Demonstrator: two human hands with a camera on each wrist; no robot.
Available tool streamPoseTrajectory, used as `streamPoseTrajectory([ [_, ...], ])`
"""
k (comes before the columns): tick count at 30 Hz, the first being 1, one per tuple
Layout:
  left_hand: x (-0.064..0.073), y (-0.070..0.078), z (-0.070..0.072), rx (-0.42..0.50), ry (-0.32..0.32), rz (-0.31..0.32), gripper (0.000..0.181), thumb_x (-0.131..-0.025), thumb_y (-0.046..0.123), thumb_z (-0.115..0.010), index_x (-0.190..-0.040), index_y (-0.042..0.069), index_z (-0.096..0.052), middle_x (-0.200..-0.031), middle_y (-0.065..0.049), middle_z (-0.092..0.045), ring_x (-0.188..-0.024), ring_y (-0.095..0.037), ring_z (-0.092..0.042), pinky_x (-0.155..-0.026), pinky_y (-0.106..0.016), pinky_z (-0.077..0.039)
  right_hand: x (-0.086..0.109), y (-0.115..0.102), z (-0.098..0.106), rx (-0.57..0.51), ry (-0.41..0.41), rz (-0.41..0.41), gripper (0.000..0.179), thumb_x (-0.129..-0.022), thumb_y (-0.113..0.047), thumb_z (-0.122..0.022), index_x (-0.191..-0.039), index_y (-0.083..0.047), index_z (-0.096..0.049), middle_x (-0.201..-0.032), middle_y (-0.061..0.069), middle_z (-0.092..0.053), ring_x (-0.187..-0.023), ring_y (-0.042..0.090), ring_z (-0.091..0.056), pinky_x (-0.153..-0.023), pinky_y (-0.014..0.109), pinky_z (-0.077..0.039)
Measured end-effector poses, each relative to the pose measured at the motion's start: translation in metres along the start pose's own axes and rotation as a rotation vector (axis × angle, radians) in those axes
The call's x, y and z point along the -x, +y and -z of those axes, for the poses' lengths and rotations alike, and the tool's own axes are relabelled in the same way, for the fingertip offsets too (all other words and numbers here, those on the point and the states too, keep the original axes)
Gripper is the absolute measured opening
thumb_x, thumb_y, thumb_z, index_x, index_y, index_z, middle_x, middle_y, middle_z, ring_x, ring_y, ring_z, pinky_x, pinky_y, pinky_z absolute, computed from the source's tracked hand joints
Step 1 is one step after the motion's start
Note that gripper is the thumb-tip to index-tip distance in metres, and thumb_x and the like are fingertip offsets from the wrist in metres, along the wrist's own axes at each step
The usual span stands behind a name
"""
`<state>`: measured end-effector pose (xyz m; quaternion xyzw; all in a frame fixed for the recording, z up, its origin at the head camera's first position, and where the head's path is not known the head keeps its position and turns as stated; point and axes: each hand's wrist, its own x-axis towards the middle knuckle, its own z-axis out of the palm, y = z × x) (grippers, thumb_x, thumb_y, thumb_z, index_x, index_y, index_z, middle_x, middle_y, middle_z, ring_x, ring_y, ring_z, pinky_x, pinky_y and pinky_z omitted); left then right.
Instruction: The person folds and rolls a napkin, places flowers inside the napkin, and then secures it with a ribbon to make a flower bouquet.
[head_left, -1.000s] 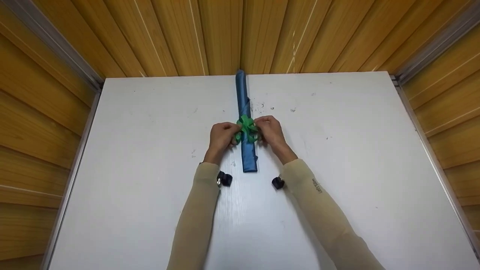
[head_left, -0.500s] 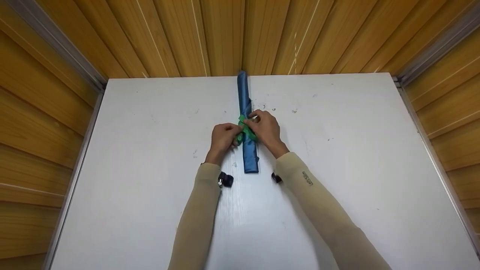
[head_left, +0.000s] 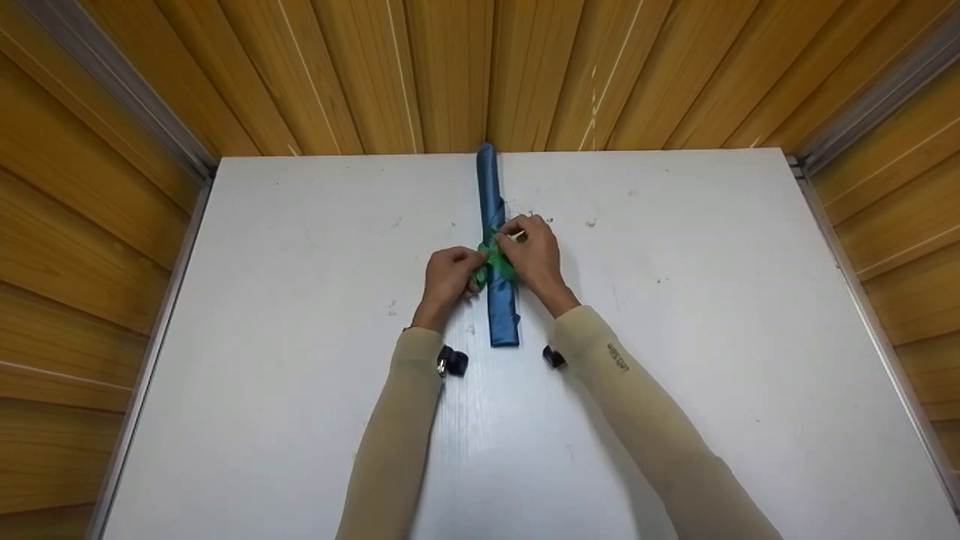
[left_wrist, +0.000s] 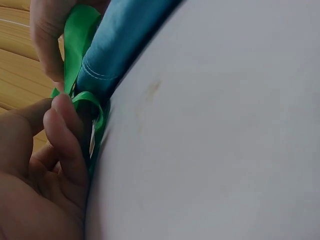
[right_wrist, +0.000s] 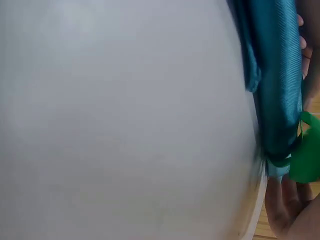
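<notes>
A long roll of shiny blue fabric (head_left: 503, 322) lies lengthwise on the table, with green ribbon (head_left: 501, 264) tied around its middle. From the left, my left hand (head_left: 448, 276) pinches the ribbon between thumb and forefinger. My right hand (head_left: 537, 253) reaches over from the right side and pinches a ribbon loop by its upper part. In the left wrist view that green loop (left_wrist: 77, 45) stands up beside the blue roll (left_wrist: 125, 37), near the fingers of both hands. The right wrist view has the roll (right_wrist: 280, 75) at its right edge; the knot itself is mostly hidden.
The white tabletop (head_left: 285, 360) carries small dark scuffs. Wood-patterned panels (head_left: 450, 75) stand behind it and at both sides; the roll's far end reaches the back edge. A small black camera (head_left: 454, 361) sits at the left wrist, another (head_left: 553, 357) at the right.
My right hand has moved left and slightly up over the roll, from the bow's right side to its upper loop. The bow looks more bunched. My left hand stays pinching in place.
</notes>
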<state>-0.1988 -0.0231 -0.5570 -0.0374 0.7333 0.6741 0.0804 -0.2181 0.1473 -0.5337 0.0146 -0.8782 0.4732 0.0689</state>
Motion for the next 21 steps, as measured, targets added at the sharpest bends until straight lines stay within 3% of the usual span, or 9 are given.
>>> streamPoseTrajectory([
  [6, 0.001, 0.0, 0.001, 0.035, -0.007, 0.013, 0.024, -0.104, 0.024, -0.072, -0.099, 0.001, -0.076, -0.058, -0.004, -0.058, -0.043, -0.013, -0.053, -0.043, -0.026, -0.048, -0.003, 0.0, 0.009, -0.183, 0.059, -0.029, 0.012, -0.1, -0.016, -0.075, -0.104, -0.005, -0.072, -0.104, 0.008, -0.067, -0.097, 0.022, -0.06, -0.087, 0.033, -0.049],
  [14, 0.002, 0.003, 0.014, 0.088, -0.121, 0.05, 0.016, -0.101, 0.011, -0.071, -0.109, -0.002, -0.074, -0.078, -0.012, -0.068, -0.055, -0.014, -0.059, -0.05, -0.026, -0.053, -0.008, 0.001, 0.027, -0.315, 0.1, -0.042, 0.011, -0.101, -0.013, -0.074, -0.103, -0.003, -0.071, -0.097, 0.007, -0.068, -0.091, 0.019, -0.06, -0.08, 0.029, -0.047],
  [17, 0.002, 0.006, 0.019, 0.047, -0.121, 0.044, 0.014, -0.1, 0.009, -0.07, -0.108, -0.001, -0.075, -0.083, -0.014, -0.07, -0.057, -0.013, -0.059, -0.051, -0.026, -0.052, -0.01, 0.001, 0.032, -0.353, 0.108, -0.052, 0.011, -0.1, -0.012, -0.075, -0.103, -0.002, -0.07, -0.095, 0.006, -0.066, -0.087, 0.017, -0.06, -0.075, 0.027, -0.047],
  [21, 0.001, 0.011, 0.024, -0.112, -0.113, -0.017, 0.013, -0.1, 0.009, -0.068, -0.108, 0.001, -0.075, -0.089, -0.013, -0.072, -0.059, -0.013, -0.057, -0.054, -0.026, -0.049, -0.011, 0.002, 0.039, -0.412, 0.12, -0.066, 0.011, -0.1, -0.01, -0.075, -0.103, -0.002, -0.069, -0.093, 0.006, -0.065, -0.083, 0.016, -0.06, -0.076, 0.032, -0.05],
])
